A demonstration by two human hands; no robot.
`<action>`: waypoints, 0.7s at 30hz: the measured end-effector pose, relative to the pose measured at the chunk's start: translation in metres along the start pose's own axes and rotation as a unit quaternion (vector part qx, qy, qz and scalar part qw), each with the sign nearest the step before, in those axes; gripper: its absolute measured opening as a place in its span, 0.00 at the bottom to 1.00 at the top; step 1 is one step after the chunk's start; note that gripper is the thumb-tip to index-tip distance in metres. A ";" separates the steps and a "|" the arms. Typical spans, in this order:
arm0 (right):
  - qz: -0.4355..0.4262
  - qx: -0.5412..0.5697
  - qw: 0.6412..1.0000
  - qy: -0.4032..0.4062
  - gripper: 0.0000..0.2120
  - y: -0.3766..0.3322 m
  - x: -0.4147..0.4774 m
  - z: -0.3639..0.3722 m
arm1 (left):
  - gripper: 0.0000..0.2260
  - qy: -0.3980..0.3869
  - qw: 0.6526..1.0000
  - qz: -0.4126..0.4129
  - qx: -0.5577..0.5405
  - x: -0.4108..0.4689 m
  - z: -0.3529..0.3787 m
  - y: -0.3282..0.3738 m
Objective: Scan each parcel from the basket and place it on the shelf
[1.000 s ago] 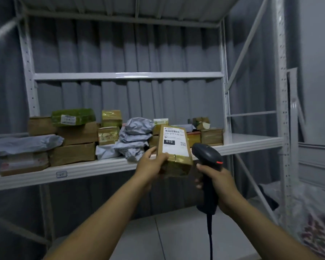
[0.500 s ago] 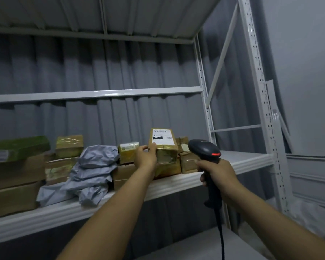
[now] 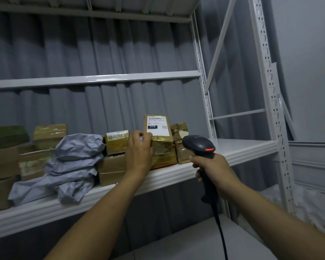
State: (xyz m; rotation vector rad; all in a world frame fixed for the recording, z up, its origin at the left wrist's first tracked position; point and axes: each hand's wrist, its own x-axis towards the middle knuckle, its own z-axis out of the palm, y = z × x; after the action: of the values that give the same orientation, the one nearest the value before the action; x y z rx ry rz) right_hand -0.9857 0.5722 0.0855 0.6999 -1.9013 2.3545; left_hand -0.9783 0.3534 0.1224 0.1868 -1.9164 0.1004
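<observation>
A tape-wrapped brown parcel (image 3: 160, 136) with a white label marked 010 sits on top of another parcel on the white shelf (image 3: 176, 174). My left hand (image 3: 139, 151) is at its left side, fingers curled against its edge. My right hand (image 3: 212, 166) grips the handle of a black barcode scanner (image 3: 200, 146), held just right of the parcel and in front of the shelf edge, cable hanging down.
Several brown boxes (image 3: 113, 169) and grey poly bags (image 3: 73, 166) fill the shelf to the left. A small box (image 3: 179, 129) lies behind the parcel. The shelf's right end (image 3: 242, 145) is bare. White uprights (image 3: 270, 109) stand at the right.
The labelled parcel went from in front of the shelf onto the stack on the shelf, carried by my left hand. The scanner stayed beside it. My view moved closer and right.
</observation>
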 end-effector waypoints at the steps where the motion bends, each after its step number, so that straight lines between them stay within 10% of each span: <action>1: 0.002 -0.004 1.000 0.000 0.08 0.002 -0.001 0.000 | 0.13 0.005 1.000 0.018 0.010 0.002 0.000 -0.002; 10: 0.002 -0.008 1.000 0.004 0.08 0.004 0.006 -0.001 | 0.07 0.009 0.989 0.136 0.055 0.028 0.013 -0.002; 21: 0.009 -0.034 0.999 0.004 0.11 0.015 0.016 -0.003 | 0.33 -0.220 0.962 0.082 0.139 0.037 0.035 -0.007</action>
State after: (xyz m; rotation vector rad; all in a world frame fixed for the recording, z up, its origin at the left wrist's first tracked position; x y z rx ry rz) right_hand -1.0052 0.5672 0.0768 0.6692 -1.9832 2.2872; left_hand -1.0218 0.3382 0.1447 0.2535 -2.3561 0.4760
